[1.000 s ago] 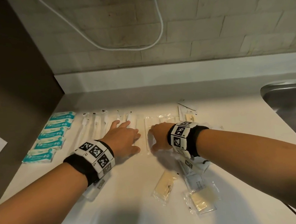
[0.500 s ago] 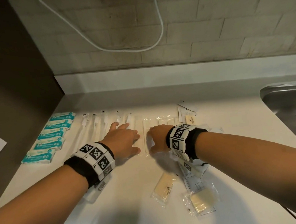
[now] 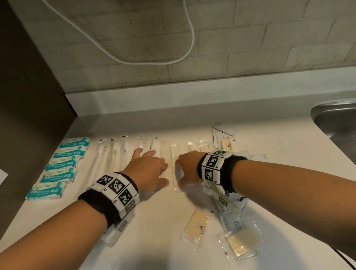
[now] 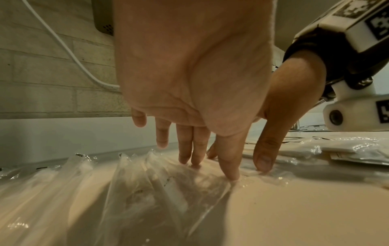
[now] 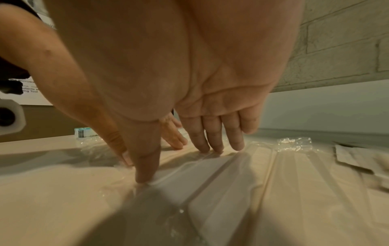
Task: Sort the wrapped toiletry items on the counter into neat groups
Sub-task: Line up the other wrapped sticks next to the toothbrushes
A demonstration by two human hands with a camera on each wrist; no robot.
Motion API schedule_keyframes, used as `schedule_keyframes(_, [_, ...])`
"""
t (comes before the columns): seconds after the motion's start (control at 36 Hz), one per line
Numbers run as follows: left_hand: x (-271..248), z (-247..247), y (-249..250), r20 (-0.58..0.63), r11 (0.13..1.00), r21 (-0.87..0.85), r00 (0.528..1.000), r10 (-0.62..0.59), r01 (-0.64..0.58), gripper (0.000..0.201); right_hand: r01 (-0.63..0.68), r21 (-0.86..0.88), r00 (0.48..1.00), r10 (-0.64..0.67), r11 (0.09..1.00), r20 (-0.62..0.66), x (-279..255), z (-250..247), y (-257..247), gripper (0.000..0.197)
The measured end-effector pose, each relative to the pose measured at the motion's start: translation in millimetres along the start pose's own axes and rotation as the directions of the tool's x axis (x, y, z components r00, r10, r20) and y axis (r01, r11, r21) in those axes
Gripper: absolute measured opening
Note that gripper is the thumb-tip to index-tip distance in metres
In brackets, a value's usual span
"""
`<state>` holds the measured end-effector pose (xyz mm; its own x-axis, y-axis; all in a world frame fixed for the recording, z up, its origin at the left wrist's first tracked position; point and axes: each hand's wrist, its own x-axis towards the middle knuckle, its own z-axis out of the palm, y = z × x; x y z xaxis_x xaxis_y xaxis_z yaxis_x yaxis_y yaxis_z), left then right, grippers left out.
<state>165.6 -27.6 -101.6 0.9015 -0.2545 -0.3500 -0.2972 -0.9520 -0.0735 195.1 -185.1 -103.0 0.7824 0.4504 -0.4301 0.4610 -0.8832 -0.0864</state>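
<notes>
My left hand (image 3: 152,167) lies flat, fingers straight, pressing on clear-wrapped toothbrushes (image 3: 113,151); its fingertips (image 4: 195,162) push into crinkled wrappers (image 4: 160,188). My right hand (image 3: 186,167) presses straight fingers (image 5: 210,146) and thumb on long clear flat packets (image 3: 175,157), seen as pale strips (image 5: 242,174) in the right wrist view. The two hands are a narrow gap apart. Several teal-and-white packets (image 3: 63,166) lie in a neat column at far left. Small paper sachets (image 3: 226,144) lie behind my right wrist.
Loose items lie near the front: a cream sachet (image 3: 196,227), a clear bag with a pale pad (image 3: 242,243) and a printed packet (image 3: 234,222). A steel sink (image 3: 352,129) is at right, a dark panel (image 3: 15,97) at left. A white cable (image 3: 190,34) hangs on the brick wall.
My right hand has slid slightly left toward the left hand, with the clear packets under it. The left hand has hardly moved.
</notes>
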Motion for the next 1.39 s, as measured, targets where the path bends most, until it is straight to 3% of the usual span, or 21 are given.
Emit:
schedule_keyframes(0.5, [6.7, 3.6, -3.0, 0.012, 1.0, 0.026, 1.0, 0.014, -0.014, 0.059, -0.001, -0.011, 1.0, 0.001, 1.0, -0.001, -0.1, -1.4, -3.8, 0.053])
schedule_keyframes(0.69, [7.7, -2.2, -0.1, -0.032, 0.999, -0.026, 0.999, 0.043, -0.044, 0.046, -0.003, 0.048, 0.998, 0.006, 0.999, -0.057, -8.7, -6.6, 11.7, 0.052])
schedule_keyframes(1.06, [22.7, -13.8, 64.0, -0.016, 0.99, -0.018, 0.99, 0.142, -0.142, 0.072, -0.078, -0.084, 0.997, 0.078, 0.993, -0.004, -33.6, -1.1, 56.2, 0.047])
schedule_keyframes(1.39, [20.8, -12.8, 54.4, 0.03, 0.996, 0.031, 0.996, 0.085, -0.086, 0.075, -0.065, -0.061, 0.997, 0.062, 0.996, -0.042, -20.8, -2.9, 47.5, 0.053])
